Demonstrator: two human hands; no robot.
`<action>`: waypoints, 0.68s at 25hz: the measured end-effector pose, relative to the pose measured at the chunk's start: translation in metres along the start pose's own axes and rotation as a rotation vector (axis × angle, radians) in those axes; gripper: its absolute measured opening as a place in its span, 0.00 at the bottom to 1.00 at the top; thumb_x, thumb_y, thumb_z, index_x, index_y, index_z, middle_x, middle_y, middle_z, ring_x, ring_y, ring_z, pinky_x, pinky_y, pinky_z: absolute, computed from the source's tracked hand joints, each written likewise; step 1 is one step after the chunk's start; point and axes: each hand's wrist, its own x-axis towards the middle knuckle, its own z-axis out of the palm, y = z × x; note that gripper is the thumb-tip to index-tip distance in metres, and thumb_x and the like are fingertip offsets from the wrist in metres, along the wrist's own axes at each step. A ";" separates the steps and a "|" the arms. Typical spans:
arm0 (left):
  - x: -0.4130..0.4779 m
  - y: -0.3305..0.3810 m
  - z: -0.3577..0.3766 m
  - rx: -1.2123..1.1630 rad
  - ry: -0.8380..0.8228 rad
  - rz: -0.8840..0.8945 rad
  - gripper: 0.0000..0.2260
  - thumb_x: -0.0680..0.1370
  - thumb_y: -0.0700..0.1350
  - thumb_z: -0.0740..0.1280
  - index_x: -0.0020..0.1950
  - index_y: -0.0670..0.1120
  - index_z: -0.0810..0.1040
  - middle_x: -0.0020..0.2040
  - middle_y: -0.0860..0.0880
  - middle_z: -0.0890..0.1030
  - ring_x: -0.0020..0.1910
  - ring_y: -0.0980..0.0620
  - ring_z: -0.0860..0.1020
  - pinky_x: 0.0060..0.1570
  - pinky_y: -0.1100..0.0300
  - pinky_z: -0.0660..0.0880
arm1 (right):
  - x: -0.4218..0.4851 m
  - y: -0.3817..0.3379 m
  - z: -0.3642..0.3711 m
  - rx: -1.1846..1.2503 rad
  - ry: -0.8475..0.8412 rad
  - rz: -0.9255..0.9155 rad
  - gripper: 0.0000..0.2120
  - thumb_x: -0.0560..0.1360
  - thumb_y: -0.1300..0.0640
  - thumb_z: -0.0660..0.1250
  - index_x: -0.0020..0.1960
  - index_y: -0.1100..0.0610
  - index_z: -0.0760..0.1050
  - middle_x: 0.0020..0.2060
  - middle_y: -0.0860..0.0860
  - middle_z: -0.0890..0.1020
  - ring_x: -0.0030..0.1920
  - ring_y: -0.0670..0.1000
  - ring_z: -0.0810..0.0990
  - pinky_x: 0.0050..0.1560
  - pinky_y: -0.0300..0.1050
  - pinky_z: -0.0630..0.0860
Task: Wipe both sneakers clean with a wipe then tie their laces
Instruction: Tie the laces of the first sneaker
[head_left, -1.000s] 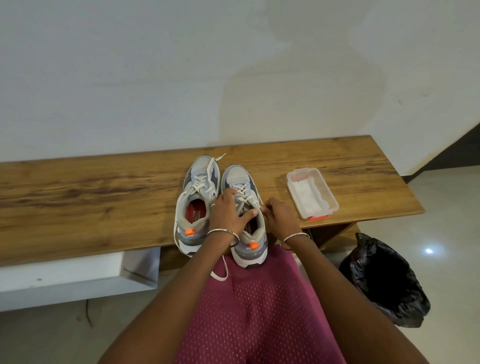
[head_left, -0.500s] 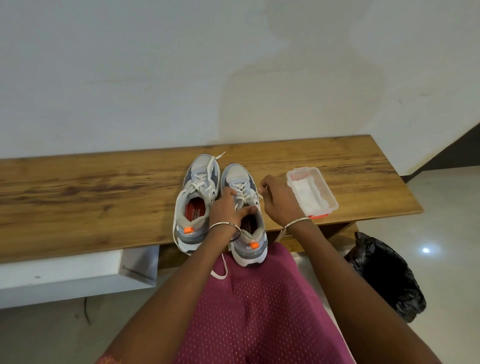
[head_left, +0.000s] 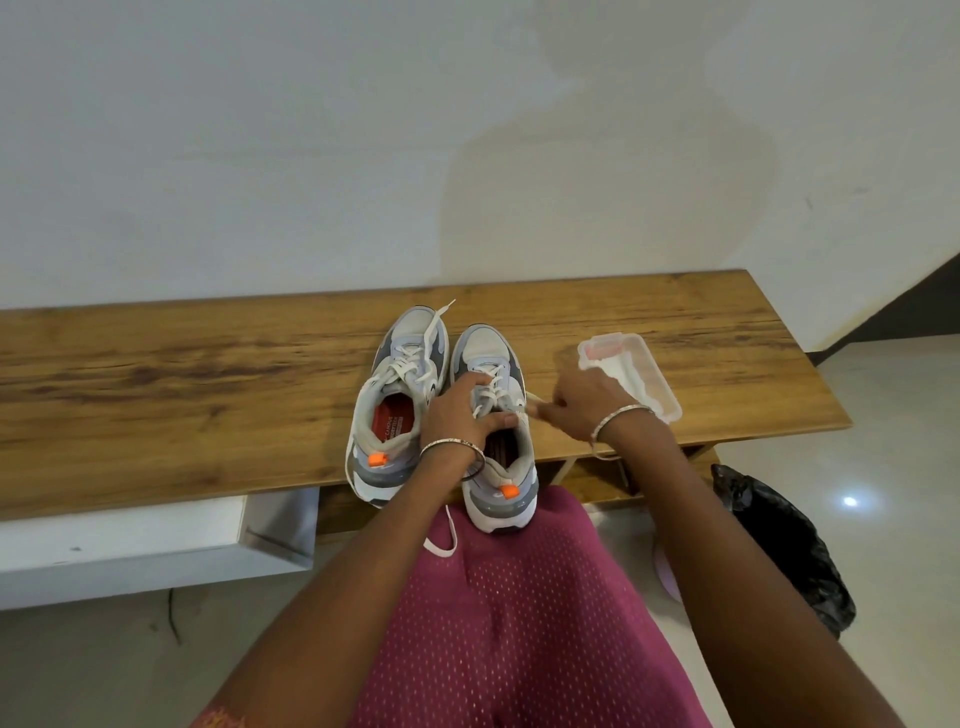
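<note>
Wooden bench (head_left: 156, 395) against pale wall (head_left: 311, 156). Left hand (head_left: 457, 415) pressed near-flat on lacing of right shoe (head_left: 485, 343); right hand (head_left: 576, 410) pinching lace (head_left: 533, 399). Lace judged soft, limp, light: grip near tip.

Our left hand (head_left: 460, 415) rests palm down, fingers spread; our right hand (head_left: 579, 408) pinches a lace (head_left: 535, 399); both arms reach forward.

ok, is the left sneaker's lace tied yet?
No, the left sneaker shows no bow, and a loose white lace end trails up past its toe.
</note>
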 end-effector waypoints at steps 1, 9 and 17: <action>0.000 0.000 0.001 -0.004 0.003 0.003 0.28 0.69 0.53 0.80 0.66 0.49 0.78 0.61 0.48 0.82 0.59 0.46 0.79 0.51 0.61 0.68 | -0.005 0.010 0.002 -0.001 -0.088 0.029 0.24 0.78 0.40 0.65 0.37 0.59 0.78 0.31 0.53 0.75 0.36 0.54 0.77 0.39 0.47 0.74; 0.001 0.002 0.002 0.019 0.042 0.000 0.26 0.69 0.53 0.80 0.64 0.50 0.79 0.60 0.49 0.83 0.59 0.47 0.79 0.52 0.60 0.68 | -0.027 0.048 0.030 0.365 0.326 -0.359 0.15 0.82 0.49 0.61 0.42 0.56 0.78 0.28 0.43 0.73 0.29 0.43 0.73 0.34 0.41 0.69; -0.003 0.006 -0.003 0.061 0.094 0.014 0.13 0.77 0.52 0.72 0.56 0.45 0.83 0.54 0.47 0.85 0.53 0.48 0.81 0.44 0.62 0.63 | -0.014 -0.020 0.031 0.351 0.389 -0.507 0.13 0.80 0.49 0.60 0.42 0.55 0.77 0.30 0.43 0.74 0.29 0.40 0.72 0.32 0.32 0.65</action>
